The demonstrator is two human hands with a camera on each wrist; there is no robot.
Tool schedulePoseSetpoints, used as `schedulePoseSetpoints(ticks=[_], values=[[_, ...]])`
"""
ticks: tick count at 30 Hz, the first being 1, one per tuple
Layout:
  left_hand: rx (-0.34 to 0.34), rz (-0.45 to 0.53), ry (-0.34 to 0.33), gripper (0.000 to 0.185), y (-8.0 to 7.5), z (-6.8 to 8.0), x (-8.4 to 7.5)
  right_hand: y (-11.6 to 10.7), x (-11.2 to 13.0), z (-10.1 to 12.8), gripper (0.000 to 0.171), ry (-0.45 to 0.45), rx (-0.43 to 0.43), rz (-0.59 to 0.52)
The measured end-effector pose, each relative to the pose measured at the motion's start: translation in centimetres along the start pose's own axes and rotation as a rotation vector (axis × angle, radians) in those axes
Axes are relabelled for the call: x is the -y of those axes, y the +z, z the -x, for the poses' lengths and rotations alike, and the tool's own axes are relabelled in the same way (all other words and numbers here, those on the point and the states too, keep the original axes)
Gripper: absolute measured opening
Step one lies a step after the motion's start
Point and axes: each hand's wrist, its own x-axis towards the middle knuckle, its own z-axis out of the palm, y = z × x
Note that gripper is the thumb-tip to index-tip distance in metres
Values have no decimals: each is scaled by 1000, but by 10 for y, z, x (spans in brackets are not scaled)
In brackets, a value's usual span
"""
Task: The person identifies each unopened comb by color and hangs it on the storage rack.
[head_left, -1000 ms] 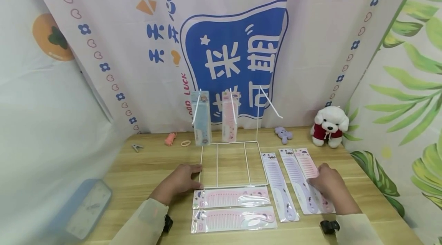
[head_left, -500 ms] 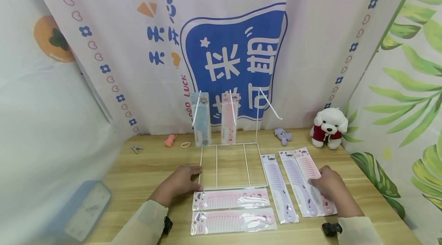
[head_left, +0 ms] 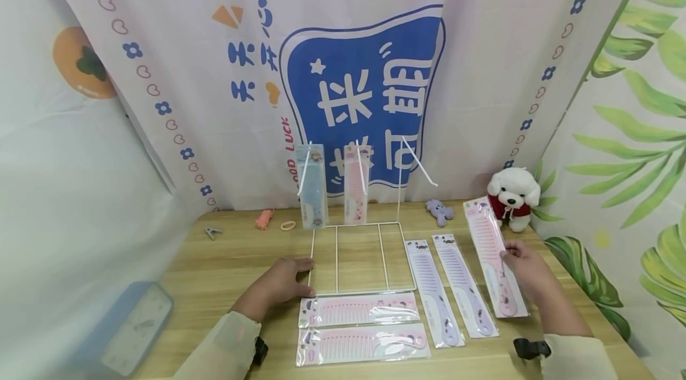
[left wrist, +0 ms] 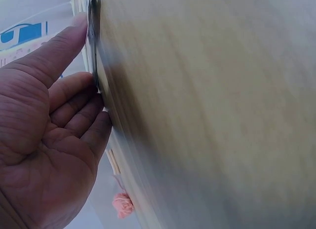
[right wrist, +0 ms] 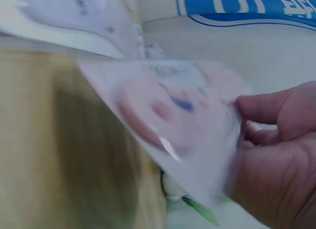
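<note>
My right hand (head_left: 527, 273) pinches a packaged pink comb (head_left: 494, 255) at its right edge and holds it lifted off the wooden table (head_left: 230, 267); the wrist view shows the pack (right wrist: 182, 125) between thumb and fingers (right wrist: 261, 108). My left hand (head_left: 278, 282) rests flat on the table with straight fingers (left wrist: 74, 105) against the front left corner of the white wire rack (head_left: 356, 258). A blue comb pack (head_left: 312, 186) and a pink one (head_left: 356, 183) hang on the rack's hooks. Two purple comb packs (head_left: 434, 290) lie right of the rack, two pink ones (head_left: 359, 308) in front of it.
A white plush dog (head_left: 513, 195) sits at the back right, a small purple toy (head_left: 440, 211) beside it. A pink toy (head_left: 264, 217), a hair tie (head_left: 288, 224) and a clip (head_left: 212, 230) lie at the back left. A blue scale (head_left: 134, 323) stands at the front left edge.
My right hand has taken the rightmost pink comb pack off the table and lifted it up and to the right. The left hand has stayed at the rack's corner.
</note>
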Motion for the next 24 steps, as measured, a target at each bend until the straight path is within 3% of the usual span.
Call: schedulePoseSetpoints(ticks=[7, 14, 19, 24], values=[[12, 17, 4, 70, 0, 0, -1, -3, 4, 3, 13, -141, 24, -389], [10, 16, -5, 70, 0, -1, -2, 3, 4, 6, 28, -378, 174, -597], [11, 17, -16, 70, 0, -1, -2, 24, 19, 10, 37, -514, 332, -637], [11, 15, -24, 71, -1, -1, -2, 55, 53, 15, 26, -551, 352, -506]])
